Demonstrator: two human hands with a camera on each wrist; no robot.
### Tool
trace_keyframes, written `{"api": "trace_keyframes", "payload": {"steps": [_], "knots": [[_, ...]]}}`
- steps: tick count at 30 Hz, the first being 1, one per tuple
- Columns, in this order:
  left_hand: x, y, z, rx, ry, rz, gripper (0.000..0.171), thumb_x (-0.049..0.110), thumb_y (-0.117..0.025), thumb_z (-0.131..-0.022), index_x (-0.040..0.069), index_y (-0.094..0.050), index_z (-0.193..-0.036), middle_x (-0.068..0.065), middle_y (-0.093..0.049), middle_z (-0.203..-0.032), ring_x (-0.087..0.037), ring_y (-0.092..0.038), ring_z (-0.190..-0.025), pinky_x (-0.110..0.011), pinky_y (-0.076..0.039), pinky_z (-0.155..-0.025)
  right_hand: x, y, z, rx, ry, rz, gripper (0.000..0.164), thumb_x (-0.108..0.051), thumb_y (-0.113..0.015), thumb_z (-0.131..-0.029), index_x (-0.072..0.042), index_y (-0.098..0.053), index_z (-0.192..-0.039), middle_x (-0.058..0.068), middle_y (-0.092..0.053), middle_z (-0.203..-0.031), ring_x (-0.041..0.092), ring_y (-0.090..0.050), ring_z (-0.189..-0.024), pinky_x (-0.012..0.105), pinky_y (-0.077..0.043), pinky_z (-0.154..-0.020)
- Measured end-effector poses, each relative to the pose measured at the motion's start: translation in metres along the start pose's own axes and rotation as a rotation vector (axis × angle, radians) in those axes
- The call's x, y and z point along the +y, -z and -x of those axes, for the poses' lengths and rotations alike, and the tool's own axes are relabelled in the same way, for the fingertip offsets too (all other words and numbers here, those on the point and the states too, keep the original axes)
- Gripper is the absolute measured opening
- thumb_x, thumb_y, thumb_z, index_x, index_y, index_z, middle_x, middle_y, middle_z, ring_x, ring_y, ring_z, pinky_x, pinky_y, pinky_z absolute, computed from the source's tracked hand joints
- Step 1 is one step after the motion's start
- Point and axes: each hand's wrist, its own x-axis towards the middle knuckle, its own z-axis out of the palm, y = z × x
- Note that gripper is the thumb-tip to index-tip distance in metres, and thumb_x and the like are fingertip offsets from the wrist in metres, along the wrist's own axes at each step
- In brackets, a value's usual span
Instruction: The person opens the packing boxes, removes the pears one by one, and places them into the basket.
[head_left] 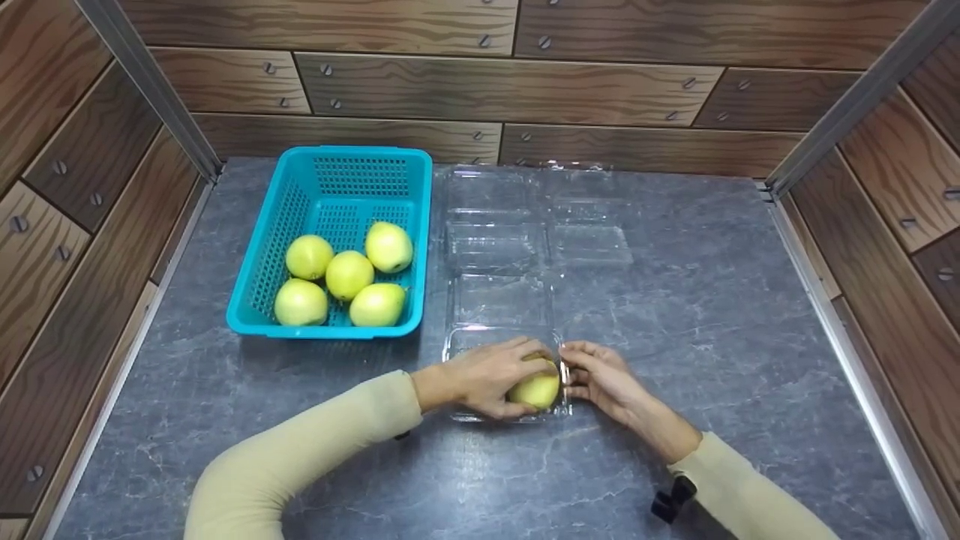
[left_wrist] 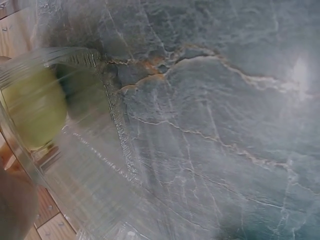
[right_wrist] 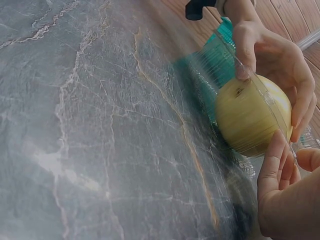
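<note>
A yellow-green apple [head_left: 538,391] sits in the near tray of a clear plastic clamshell container [head_left: 501,304] whose lid lies open behind it. My left hand [head_left: 491,379] curls over the apple and grips it from the left. My right hand [head_left: 598,375] is at the container's right rim, finger and thumb pinching the plastic edge. In the right wrist view the apple [right_wrist: 250,117] shows behind the clear wall, with the left hand [right_wrist: 280,55] wrapped over it and the right hand [right_wrist: 282,195] close below. The left wrist view shows the apple [left_wrist: 32,107] blurred through plastic.
A teal basket [head_left: 262,247] with several more yellow-green apples [head_left: 349,274] stands at the back left. More clear clamshell containers [head_left: 589,225] lie open behind the near one. Wood-patterned walls enclose the grey marbled tabletop [head_left: 712,315] on three sides.
</note>
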Motion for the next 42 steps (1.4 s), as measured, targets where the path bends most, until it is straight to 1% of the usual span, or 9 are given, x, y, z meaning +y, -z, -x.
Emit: {"api": "trace_keyframes", "payload": {"steps": [7,11,19,26,29,33,36,38,42], "knots": [[-0.001,-0.003,-0.004,-0.019,0.021,0.031,0.065,0.039,-0.077,-0.093,0.015,-0.052,-0.148,-0.008,-0.051,-0.154,-0.023,-0.054,-0.138,-0.030,-0.057,-0.109,0.000,-0.001,0.001,0.001,0.006,0.008,0.005,-0.019,-0.065,-0.103,-0.014,-0.064,-0.104,-0.005,-0.067,-0.087,0.007,-0.063,-0.072,0.022,-0.060,-0.068],[-0.002,-0.003,-0.006,-0.018,0.021,0.052,0.065,0.036,-0.079,-0.091,0.015,-0.053,-0.147,-0.008,-0.051,-0.154,-0.024,-0.053,-0.140,-0.031,-0.056,-0.110,0.000,-0.002,0.000,0.007,0.006,0.011,0.004,-0.018,-0.065,-0.103,-0.014,-0.064,-0.104,-0.005,-0.066,-0.087,0.007,-0.062,-0.072,0.021,-0.060,-0.067],[-0.001,0.002,-0.006,-0.012,0.015,0.079,0.064,0.033,-0.082,-0.090,0.013,-0.056,-0.145,-0.009,-0.052,-0.153,-0.024,-0.054,-0.138,-0.031,-0.054,-0.113,-0.001,-0.002,0.002,0.011,0.003,0.006,0.004,-0.018,-0.065,-0.103,-0.014,-0.064,-0.103,-0.005,-0.066,-0.087,0.007,-0.062,-0.071,0.021,-0.060,-0.067],[0.000,0.010,-0.003,-0.005,0.022,0.063,0.063,0.031,-0.081,-0.090,0.012,-0.056,-0.145,-0.009,-0.053,-0.152,-0.024,-0.055,-0.136,-0.031,-0.056,-0.111,-0.001,-0.002,0.002,0.018,0.000,0.006,0.004,-0.019,-0.066,-0.103,-0.014,-0.065,-0.103,-0.005,-0.066,-0.086,0.007,-0.062,-0.071,0.022,-0.060,-0.068],[0.000,0.016,0.001,0.010,0.015,0.057,0.063,0.031,-0.081,-0.090,0.011,-0.056,-0.144,-0.010,-0.054,-0.151,-0.025,-0.056,-0.135,-0.032,-0.056,-0.111,-0.001,-0.001,0.002,0.016,0.000,0.005,0.005,-0.019,-0.066,-0.103,-0.014,-0.065,-0.103,-0.005,-0.066,-0.085,0.007,-0.062,-0.071,0.022,-0.060,-0.067],[0.002,0.028,0.006,0.031,0.011,0.038,0.061,0.030,-0.082,-0.090,0.011,-0.057,-0.142,-0.011,-0.056,-0.148,-0.026,-0.058,-0.133,-0.033,-0.058,-0.108,-0.001,-0.001,0.002,0.010,0.003,0.002,0.005,-0.018,-0.066,-0.103,-0.014,-0.065,-0.103,-0.005,-0.065,-0.082,0.007,-0.062,-0.070,0.021,-0.060,-0.066],[0.004,0.040,0.012,0.029,0.028,0.022,0.060,0.030,-0.083,-0.090,0.013,-0.058,-0.141,-0.010,-0.056,-0.148,-0.025,-0.058,-0.132,-0.034,-0.060,-0.105,0.000,-0.001,0.001,0.002,0.009,0.001,0.005,-0.018,-0.065,-0.104,-0.013,-0.064,-0.104,-0.006,-0.064,-0.080,0.007,-0.061,-0.068,0.021,-0.059,-0.065],[0.004,0.048,0.016,0.021,0.041,0.017,0.060,0.029,-0.083,-0.089,0.012,-0.058,-0.141,-0.010,-0.056,-0.148,-0.025,-0.058,-0.133,-0.035,-0.060,-0.106,0.000,-0.001,0.001,-0.003,0.012,0.000,0.004,-0.017,-0.063,-0.104,-0.013,-0.063,-0.104,-0.006,-0.064,-0.079,0.007,-0.061,-0.067,0.021,-0.059,-0.064],[0.003,0.065,0.024,0.019,0.062,-0.024,0.061,0.030,-0.083,-0.089,0.011,-0.058,-0.141,-0.010,-0.056,-0.148,-0.027,-0.058,-0.133,-0.038,-0.060,-0.107,0.000,-0.001,0.001,-0.003,0.016,-0.006,0.004,-0.014,-0.062,-0.104,-0.014,-0.064,-0.102,-0.007,-0.064,-0.079,0.007,-0.061,-0.067,0.021,-0.059,-0.063]]}}
